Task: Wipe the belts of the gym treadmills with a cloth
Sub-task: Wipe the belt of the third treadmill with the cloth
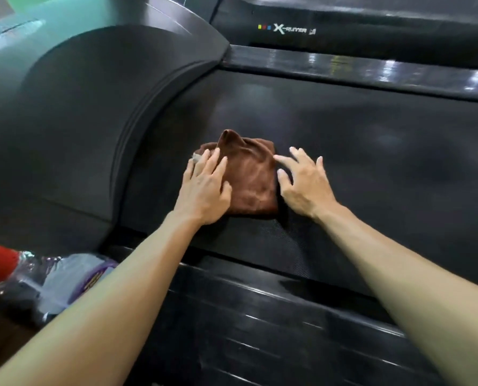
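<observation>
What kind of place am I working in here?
Most likely a gym: the cloth lies on a treadmill belt, beside its motor hood, with a second machine marked X-Runner behind.

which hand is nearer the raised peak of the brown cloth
Left. The left hand rests on the cloth just below its peak; the right hand sits at its right edge.

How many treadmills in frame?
2. The near black treadmill belt lies under the folded brown cloth and both hands; the second black treadmill, marked X-Runner, is at the top edge, beyond the glossy side rail. More may sit outside the frame.
</observation>
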`<state>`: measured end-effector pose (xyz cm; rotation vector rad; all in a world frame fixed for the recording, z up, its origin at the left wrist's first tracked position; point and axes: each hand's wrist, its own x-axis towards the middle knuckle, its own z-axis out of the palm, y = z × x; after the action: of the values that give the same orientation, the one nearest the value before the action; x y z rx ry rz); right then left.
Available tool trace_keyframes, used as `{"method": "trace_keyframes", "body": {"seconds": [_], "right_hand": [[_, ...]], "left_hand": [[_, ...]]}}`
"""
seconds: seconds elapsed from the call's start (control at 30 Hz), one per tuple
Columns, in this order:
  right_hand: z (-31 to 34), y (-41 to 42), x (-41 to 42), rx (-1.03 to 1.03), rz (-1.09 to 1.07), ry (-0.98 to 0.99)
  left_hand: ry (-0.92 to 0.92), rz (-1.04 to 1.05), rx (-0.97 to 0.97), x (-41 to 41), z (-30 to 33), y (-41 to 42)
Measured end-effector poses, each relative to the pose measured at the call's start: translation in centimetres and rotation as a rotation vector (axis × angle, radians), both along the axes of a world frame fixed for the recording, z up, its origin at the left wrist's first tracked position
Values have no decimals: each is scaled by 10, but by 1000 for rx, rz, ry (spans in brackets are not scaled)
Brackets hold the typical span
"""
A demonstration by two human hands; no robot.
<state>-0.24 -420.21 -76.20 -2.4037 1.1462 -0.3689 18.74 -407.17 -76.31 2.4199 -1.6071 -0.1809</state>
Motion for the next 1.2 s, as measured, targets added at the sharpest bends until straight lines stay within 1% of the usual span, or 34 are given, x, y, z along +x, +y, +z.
{"method": "trace_keyframes", "body": {"seconds": [0.07, 0.1, 0.23, 0.33, 0.4, 0.53, 0.6, 0.63, 0.67, 0.7, 0.73, 0.77, 0.8, 0.83, 0.9, 1.03, 1.2], "right_hand": [[3, 19, 21, -12, 37, 11], [3, 28, 30, -28, 54, 56], [-11, 43, 39, -182, 90, 359], [-14, 27, 17, -278, 90, 471], [-9, 8, -5, -273, 47, 533], [12, -21, -46, -181, -59, 642], [18, -25, -48, -195, -89, 617], [19, -24, -44, -211, -89, 551], [19, -22, -39, -214, -74, 451], [16, -19, -33, -188, -46, 336], [13, -16, -25, -136, -15, 241], [7, -12, -18, -73, 9, 192], [2, -10, -10, -29, 16, 192], [-4, -9, -3, -9, 8, 220], [-14, -11, 6, -33, -19, 259], [-22, -47, 22, -120, 6, 254], [-21, -123, 67, -153, 58, 304]], "left_hand": [[6, 43, 58, 5, -8, 16], [20, 44, 75, 5, -11, 20], [-1, 63, 114, 0, -20, 11], [7, 51, 120, -14, -18, -9], [40, 4, 121, -36, -14, -27], [88, -163, 136, -70, -3, -57], [199, -181, -2, -63, 1, -61], [252, -153, -113, -56, 2, -59], [257, -108, -214, -49, 2, -56], [215, -63, -278, -42, -1, -54], [165, -25, -289, -34, -4, -52], [131, 1, -254, -28, -7, -52], [106, 9, -188, -21, -9, -53], [82, 3, -115, -14, -11, -55], [36, -8, -15, 0, -15, -60], [-31, 37, 55, 30, -20, -79], [-104, 69, 110, 40, -38, -84]]}}
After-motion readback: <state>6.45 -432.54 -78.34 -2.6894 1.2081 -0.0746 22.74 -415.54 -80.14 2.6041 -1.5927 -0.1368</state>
